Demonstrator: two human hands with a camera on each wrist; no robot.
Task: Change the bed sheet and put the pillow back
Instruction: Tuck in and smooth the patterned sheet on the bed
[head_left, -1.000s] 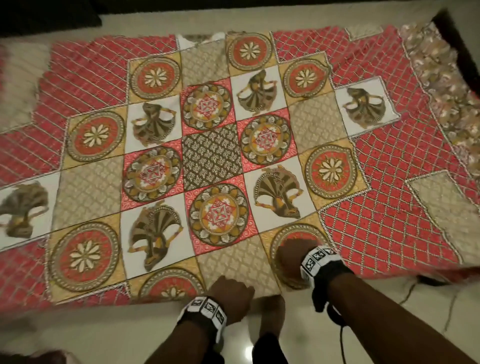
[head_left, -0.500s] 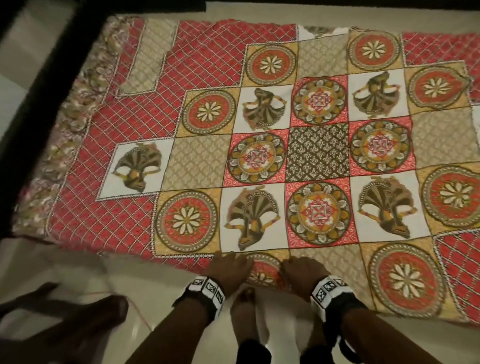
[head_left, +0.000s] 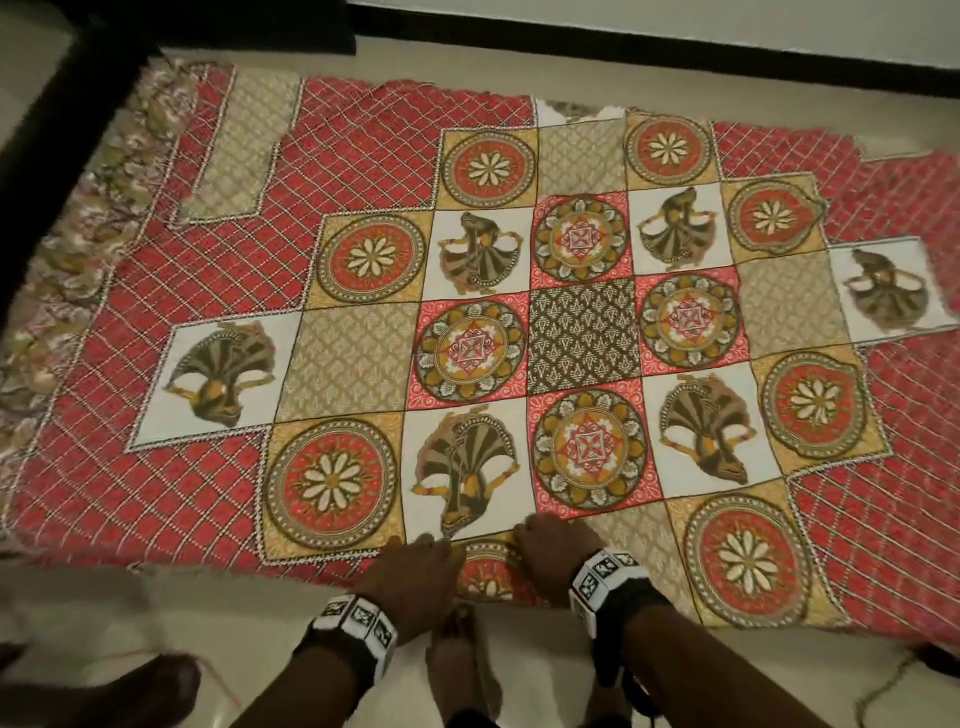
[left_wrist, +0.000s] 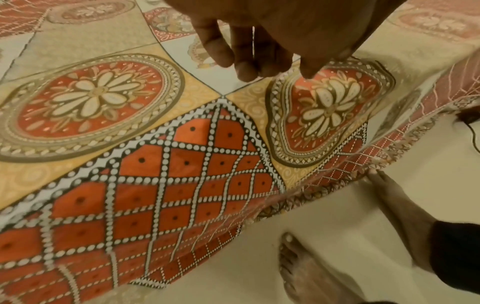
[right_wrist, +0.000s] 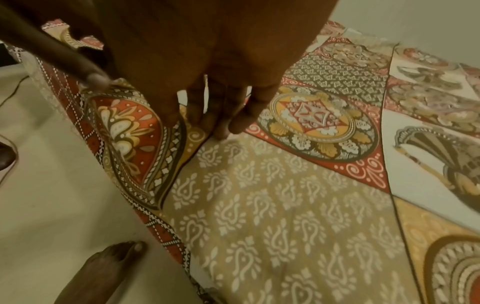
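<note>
The red, gold and white patchwork bed sheet lies spread flat over the floor in the head view. My left hand and right hand are close together at its near edge, one on each side of a half medallion that bulges up between them. In the left wrist view my left hand pinches the sheet between thumb and fingers, and the hem hangs off the floor. In the right wrist view my right hand pinches a raised fold of the sheet. No pillow is in view.
My bare feet stand on the cream tile floor just under the hem. Another person's foot is at the lower left. A thin cable trails at the lower right. A dark frame runs along the left and a black skirting along the far wall.
My right hand left the round medallion and came in beside the left one at the near hem. The head view swung across the sheet and back.
</note>
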